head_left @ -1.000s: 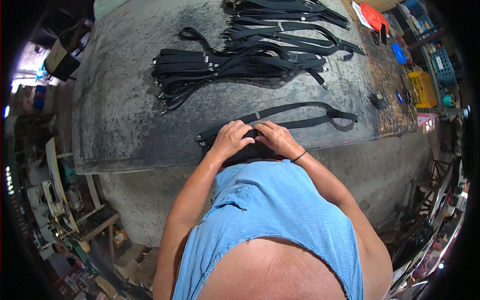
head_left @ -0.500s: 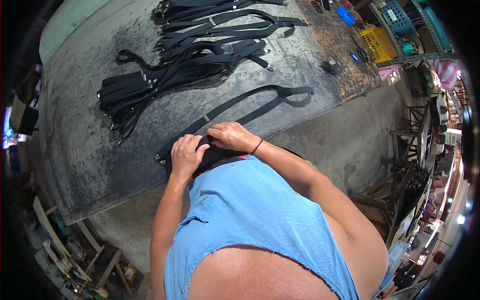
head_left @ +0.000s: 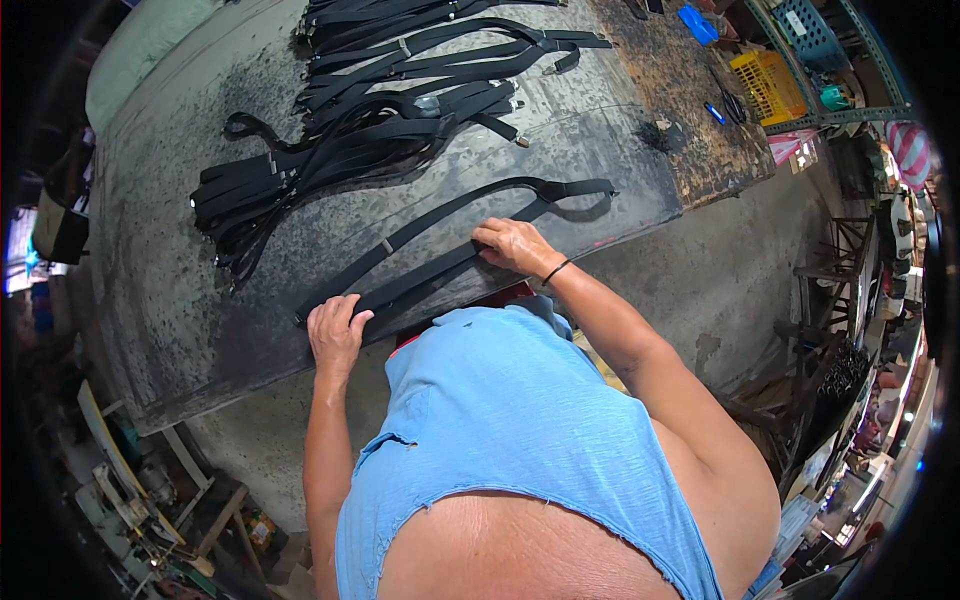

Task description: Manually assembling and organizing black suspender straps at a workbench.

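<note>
A pair of black suspenders (head_left: pixel 430 219) lies stretched along the near edge of the table, its two straps spread apart and joined at the right end. My left hand (head_left: pixel 335 332) grips the strap ends at the left, fingers bent over them with the thumb to the side. Farther right, my right hand (head_left: pixel 514 246) pinches the nearer strap partway along. The clips under my left fingers are mostly hidden. Beyond my hands rests a thick bundle of black suspenders (head_left: pixel 330 150) with metal clips, and more suspenders (head_left: pixel 430 65) are piled behind it.
The worn grey table (head_left: pixel 160 330) has a brown wooden section (head_left: pixel 690 120) at the right, bearing a blue marker (head_left: pixel 714 114) and a blue tray (head_left: pixel 698 25). A yellow basket (head_left: pixel 768 88) stands on a metal shelf. Wooden frames (head_left: pixel 840 270) stand along the right.
My hands, close together before, have moved apart: the left toward the left strap ends, the right up and right along the strap. The nearer strap now lies straight between them.
</note>
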Demonstrator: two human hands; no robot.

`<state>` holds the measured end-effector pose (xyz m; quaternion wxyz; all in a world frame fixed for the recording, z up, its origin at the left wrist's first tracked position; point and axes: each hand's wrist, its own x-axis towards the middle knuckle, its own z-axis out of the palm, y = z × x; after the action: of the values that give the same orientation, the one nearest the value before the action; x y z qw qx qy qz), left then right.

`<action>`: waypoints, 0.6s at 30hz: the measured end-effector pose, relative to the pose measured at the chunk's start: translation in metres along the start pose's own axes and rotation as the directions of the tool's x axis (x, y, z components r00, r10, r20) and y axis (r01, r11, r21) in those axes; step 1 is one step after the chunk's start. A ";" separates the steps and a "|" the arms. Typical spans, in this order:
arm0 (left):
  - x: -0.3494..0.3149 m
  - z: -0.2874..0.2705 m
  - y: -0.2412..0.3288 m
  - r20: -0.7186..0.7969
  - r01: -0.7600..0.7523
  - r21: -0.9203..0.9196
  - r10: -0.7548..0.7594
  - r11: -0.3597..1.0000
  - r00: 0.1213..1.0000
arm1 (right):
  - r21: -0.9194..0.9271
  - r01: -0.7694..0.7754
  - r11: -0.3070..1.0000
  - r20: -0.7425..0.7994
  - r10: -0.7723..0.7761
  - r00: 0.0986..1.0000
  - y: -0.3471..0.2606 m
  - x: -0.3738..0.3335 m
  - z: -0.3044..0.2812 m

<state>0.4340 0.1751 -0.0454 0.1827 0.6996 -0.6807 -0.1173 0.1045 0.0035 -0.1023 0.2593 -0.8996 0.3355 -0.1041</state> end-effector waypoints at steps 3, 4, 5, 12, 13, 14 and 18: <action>-0.005 0.005 -0.002 -0.028 0.028 0.064 -0.027 0.998 0.999 | -0.015 -0.008 1.000 -0.019 0.008 1.000 0.017 -0.008 -0.012; -0.007 0.006 -0.001 -0.029 0.047 0.072 -0.045 0.996 0.999 | -0.031 -0.010 0.999 -0.005 0.010 1.000 0.022 -0.010 -0.014; -0.008 0.006 0.000 -0.031 0.065 0.080 -0.062 0.995 0.998 | -0.024 -0.006 1.000 -0.006 0.005 1.000 0.028 -0.012 -0.015; -0.009 0.015 0.012 -0.054 0.085 0.119 -0.079 0.989 0.995 | 0.051 0.020 0.999 -0.009 -0.020 1.000 0.047 -0.018 -0.020; -0.010 0.016 0.010 -0.063 0.085 0.125 -0.077 0.988 0.995 | 0.063 0.032 0.998 -0.021 -0.031 0.999 0.050 -0.019 -0.018; -0.010 0.017 0.010 -0.072 0.084 0.132 -0.075 0.988 0.995 | 0.074 0.044 0.996 -0.033 -0.042 0.999 0.053 -0.019 -0.018; -0.012 0.022 0.013 -0.044 0.106 0.170 -0.100 0.980 0.994 | 0.102 0.073 0.992 -0.027 -0.071 0.997 0.059 -0.020 -0.018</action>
<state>0.4129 0.1848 -0.0606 0.1273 0.7490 -0.6479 -0.0548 0.0509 -0.0281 -0.1192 0.2975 -0.8954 0.3001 -0.1408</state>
